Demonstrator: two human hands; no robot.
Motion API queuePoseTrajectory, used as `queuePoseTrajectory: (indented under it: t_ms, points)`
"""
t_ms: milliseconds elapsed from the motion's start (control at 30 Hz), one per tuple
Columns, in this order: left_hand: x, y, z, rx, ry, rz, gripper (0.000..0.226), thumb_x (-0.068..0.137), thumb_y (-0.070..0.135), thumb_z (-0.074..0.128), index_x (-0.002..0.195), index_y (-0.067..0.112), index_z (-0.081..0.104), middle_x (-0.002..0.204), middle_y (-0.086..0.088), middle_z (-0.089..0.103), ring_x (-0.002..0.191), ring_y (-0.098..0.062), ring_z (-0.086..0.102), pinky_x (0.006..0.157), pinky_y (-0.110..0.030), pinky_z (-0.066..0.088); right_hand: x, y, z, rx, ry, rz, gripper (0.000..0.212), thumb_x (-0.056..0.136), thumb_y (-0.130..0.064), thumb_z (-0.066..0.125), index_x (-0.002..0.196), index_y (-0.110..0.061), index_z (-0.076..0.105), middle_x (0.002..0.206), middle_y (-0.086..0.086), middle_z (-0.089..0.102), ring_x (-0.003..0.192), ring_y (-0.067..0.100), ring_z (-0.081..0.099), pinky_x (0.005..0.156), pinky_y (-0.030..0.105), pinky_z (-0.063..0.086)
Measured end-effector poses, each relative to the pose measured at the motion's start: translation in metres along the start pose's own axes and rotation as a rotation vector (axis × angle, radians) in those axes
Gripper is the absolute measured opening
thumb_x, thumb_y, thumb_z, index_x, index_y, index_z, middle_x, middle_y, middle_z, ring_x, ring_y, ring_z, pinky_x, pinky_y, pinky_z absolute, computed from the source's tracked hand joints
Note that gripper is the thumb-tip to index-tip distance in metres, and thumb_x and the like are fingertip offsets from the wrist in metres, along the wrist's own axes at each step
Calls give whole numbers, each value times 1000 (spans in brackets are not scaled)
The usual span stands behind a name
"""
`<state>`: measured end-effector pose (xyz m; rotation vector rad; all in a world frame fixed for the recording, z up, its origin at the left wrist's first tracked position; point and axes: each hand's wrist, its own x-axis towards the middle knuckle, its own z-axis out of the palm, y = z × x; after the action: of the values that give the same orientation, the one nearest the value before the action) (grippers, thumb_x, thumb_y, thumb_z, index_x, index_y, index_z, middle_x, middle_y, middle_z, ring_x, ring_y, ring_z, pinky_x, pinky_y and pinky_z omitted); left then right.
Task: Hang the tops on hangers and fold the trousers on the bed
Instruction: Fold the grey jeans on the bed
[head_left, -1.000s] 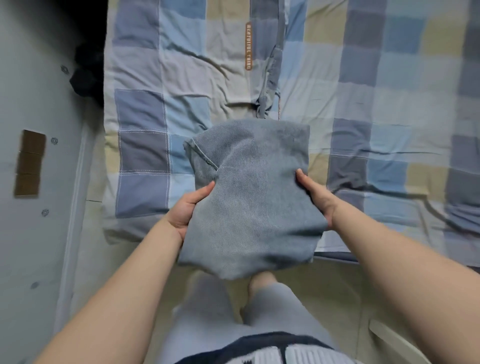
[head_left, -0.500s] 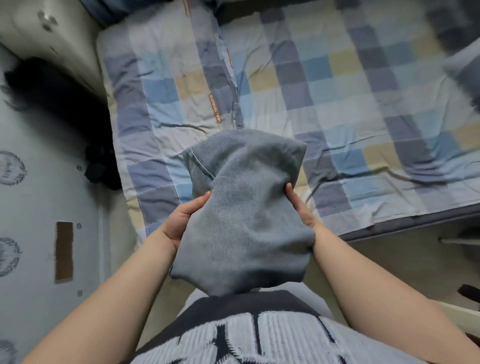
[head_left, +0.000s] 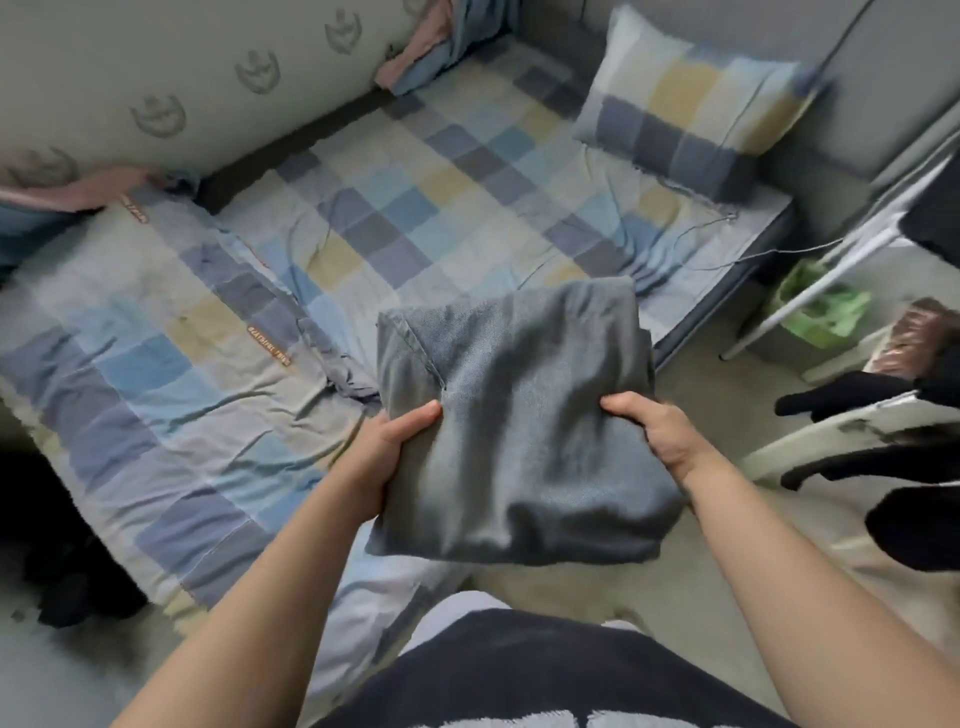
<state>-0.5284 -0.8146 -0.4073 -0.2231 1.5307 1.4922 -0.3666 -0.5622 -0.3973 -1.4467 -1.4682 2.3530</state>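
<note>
A pair of grey-blue trousers, folded into a thick square bundle, hangs in the air over the near edge of the bed. My left hand grips its left side, thumb on top and fingers underneath. On the right side my right hand holds the bundle the same way. The bed carries a checked blue, grey and yellow sheet. Pink and blue clothes lie bunched at the far edge by the wall.
A checked pillow lies at the bed's far right. A thin cable trails over that corner. To the right stand a white rack, a green bag and a chair with dark clothes. More pink and blue fabric sits far left.
The view has swung up and to the right, bringing the pillow and chair into sight. Both hands have kept their hold and carried the folded trousers rightward along the bed's edge.
</note>
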Motion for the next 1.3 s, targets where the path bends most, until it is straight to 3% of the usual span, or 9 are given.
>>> queuePoseTrajectory:
  t_ms: [167, 267, 400, 533, 700, 767, 900, 1067, 1300]
  points:
    - [5, -8, 118, 243, -8, 143, 31, 83, 31, 81, 106, 14, 70, 91, -6, 79, 82, -19, 76, 77, -37, 62, -63, 2, -104, 60, 264, -173, 16, 85, -11, 73, 97, 0, 72, 89, 14, 77, 81, 28, 75, 69, 31, 60]
    - [-6, -26, 201, 346, -35, 227, 19, 86, 31, 80, 93, 21, 65, 77, 7, 74, 60, -1, 70, 54, -19, 55, -99, 12, -176, 135, 348, -257, 14, 86, -9, 72, 100, -6, 71, 94, 13, 77, 87, 29, 74, 79, 37, 60]
    - [-27, -70, 308, 472, -104, 301, 23, 84, 38, 80, 97, 27, 65, 92, 5, 75, 71, -2, 71, 64, -23, 57, -149, 28, -279, 185, 433, -341, 18, 90, -2, 65, 105, -12, 69, 88, 5, 77, 76, 18, 74, 63, 26, 59]
    - [-50, -110, 413, 534, -221, 332, 17, 87, 29, 79, 90, 25, 62, 85, 3, 72, 57, 8, 65, 51, -11, 49, -198, 43, -376, 257, 562, -397, 17, 90, -2, 64, 105, -11, 68, 80, 2, 77, 70, 16, 74, 56, 23, 57]
    - [-71, -134, 519, 586, -387, 311, 40, 74, 39, 88, 105, 24, 70, 98, 3, 78, 89, -16, 76, 86, -44, 61, -247, 65, -470, 382, 691, -405, 30, 83, -12, 74, 112, -7, 72, 102, 15, 76, 100, 37, 72, 86, 43, 57]
    - [-76, -143, 562, 639, -444, 327, 40, 75, 40, 88, 106, 24, 69, 95, 7, 78, 88, -13, 75, 87, -44, 61, -260, 72, -500, 440, 750, -441, 33, 81, -16, 76, 112, -10, 72, 108, 14, 75, 104, 37, 70, 96, 49, 54]
    - [-76, -162, 650, 752, -585, 401, 35, 79, 40, 85, 107, 28, 68, 99, 12, 76, 91, -5, 72, 89, -35, 58, -279, 88, -555, 586, 861, -472, 68, 61, -35, 87, 123, -13, 69, 117, 12, 73, 109, 33, 69, 104, 52, 48]
    - [-76, -189, 778, 860, -843, 464, 34, 79, 41, 84, 105, 31, 64, 97, 14, 75, 90, -5, 72, 80, -28, 57, -299, 105, -622, 779, 1118, -471, 39, 87, -23, 72, 125, -14, 67, 114, 11, 74, 104, 34, 71, 96, 50, 53]
    - [-80, -234, 948, 1031, -1214, 436, 38, 74, 49, 83, 106, 40, 64, 97, 21, 75, 93, -5, 72, 90, -41, 58, -322, 100, -696, 1018, 1504, -430, 48, 86, -32, 74, 130, -21, 61, 119, 5, 71, 104, 31, 68, 81, 44, 55]
